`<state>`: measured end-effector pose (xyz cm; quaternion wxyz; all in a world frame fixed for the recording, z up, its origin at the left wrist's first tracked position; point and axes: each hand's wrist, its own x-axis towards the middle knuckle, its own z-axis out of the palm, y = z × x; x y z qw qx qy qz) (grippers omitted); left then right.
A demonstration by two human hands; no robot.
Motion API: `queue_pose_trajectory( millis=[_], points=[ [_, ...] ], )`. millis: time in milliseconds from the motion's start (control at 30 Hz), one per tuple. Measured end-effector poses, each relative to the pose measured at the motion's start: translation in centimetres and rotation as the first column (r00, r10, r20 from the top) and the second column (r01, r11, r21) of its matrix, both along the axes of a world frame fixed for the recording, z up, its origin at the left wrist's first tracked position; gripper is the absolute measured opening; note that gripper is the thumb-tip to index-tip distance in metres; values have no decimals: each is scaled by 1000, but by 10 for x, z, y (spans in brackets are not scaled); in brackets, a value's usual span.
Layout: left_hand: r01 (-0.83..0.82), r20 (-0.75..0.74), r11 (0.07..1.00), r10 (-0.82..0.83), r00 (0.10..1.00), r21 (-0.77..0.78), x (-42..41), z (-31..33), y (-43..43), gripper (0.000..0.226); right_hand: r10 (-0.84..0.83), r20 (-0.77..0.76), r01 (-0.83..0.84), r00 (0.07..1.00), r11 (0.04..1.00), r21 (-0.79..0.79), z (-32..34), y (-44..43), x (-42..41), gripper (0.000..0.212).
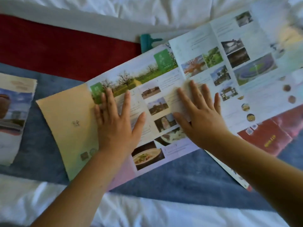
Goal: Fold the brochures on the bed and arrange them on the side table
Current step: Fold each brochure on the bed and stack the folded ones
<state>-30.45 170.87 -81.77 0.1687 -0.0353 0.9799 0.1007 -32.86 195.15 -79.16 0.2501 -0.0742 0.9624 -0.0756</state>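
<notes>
Nearest you lay the white duvet [147,213], and your two forearms crossed it to reach the open brochure [164,76], spread flat on the blue band [180,177] of the bed; your left hand [114,122] lay palm down on the brochure's left part, just beside its cream end panel [70,122], fingers straight and spread wide, gripping nothing; your right hand [201,118] pressed the brochure's middle the same way, fingers splayed.

I judge you held them so to pin the sheet and smooth it along its creases, so that a panel could turn over cleanly; the fold itself was not yet made.

A second brochure [282,128], red, lay partly under the open brochure's right end; a third brochure [13,115] lay well apart to its left; a teal object [147,41] showed past its far edge, beside the red band [65,51]; no side table was in view.

As for writing: a green label [164,58] on the open brochure bore a white emblem; its small print was too blurred to read; the yellow lettering [269,142] on the second brochure was perhaps a short title, unreadable too.
</notes>
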Motion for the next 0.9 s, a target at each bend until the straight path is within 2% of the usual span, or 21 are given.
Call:
queue_pose_trajectory(
  millis=[233, 400, 567, 667, 767, 900],
  points=[
    [169, -62, 981, -175, 983, -91, -21, -11, 31, 85, -117, -63, 117, 991, 993, 4, -7, 8, 57, 84],
    [278, -117, 954, -291, 950, -114, -21, -18, 39, 84, -203, -168, 203, 965, 979, -21, -15, 11, 70, 79],
    [269, -128, 954, -285, 950, -130, -17, -17, 46, 83, -184, -160, 170, 970, 980, -99, -17, 13, 67, 65],
    [260, -122, 958, -275, 954, -122, -12, -16, 53, 83, -122, -163, 99, 979, 985, -142, -19, 3, 55, 68],
    [283, -148, 953, -297, 943, -107, -3, -16, 55, 72, -68, -213, 29, 975, 983, -182, -25, -17, 42, 65],
    [250, -164, 966, -258, 952, -70, -5, -17, 30, 62, -44, -238, 10, 970, 990, -142, -34, -35, 37, 63]
  ],
)
